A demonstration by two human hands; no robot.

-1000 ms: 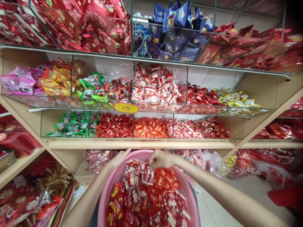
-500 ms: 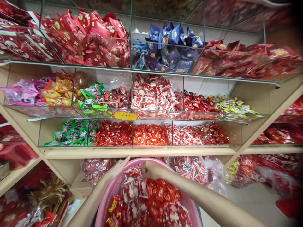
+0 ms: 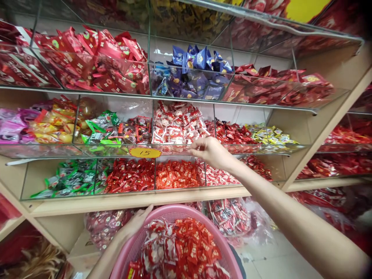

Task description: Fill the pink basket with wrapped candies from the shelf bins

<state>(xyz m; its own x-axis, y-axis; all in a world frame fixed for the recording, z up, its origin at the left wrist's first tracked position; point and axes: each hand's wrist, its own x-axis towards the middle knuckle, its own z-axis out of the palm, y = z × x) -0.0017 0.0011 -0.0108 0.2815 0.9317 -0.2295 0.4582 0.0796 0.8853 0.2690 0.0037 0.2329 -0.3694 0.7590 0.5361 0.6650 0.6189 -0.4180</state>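
My right hand (image 3: pixel 210 152) is raised in front of the middle shelf, its fingers curled near the red-and-white wrapped candies (image 3: pixel 177 122). Whether anything is between those fingers is too small to tell. My left hand (image 3: pixel 135 223) lies along the upper left rim of a pink plastic basket (image 3: pixel 128 252), fingers stretched out. Inside the basket are orange-red packets (image 3: pixel 193 240), red-and-white candies (image 3: pixel 158 246) and a few red and yellow wrappers at the lower left.
Glass-fronted shelves hold blue packets (image 3: pixel 200 60), large red packets (image 3: pixel 99 58), green-wrapped candies (image 3: pixel 71 176) and yellow ones (image 3: pixel 270 134). A yellow price tag (image 3: pixel 145 152) hangs on the middle shelf's edge. Bagged candy (image 3: pixel 228 215) sits beneath the bottom ledge.
My right hand has risen out of the basket to the middle shelf's front. My left hand stays at the rim. The view has shifted, with the lower shelves appearing lower and further left.
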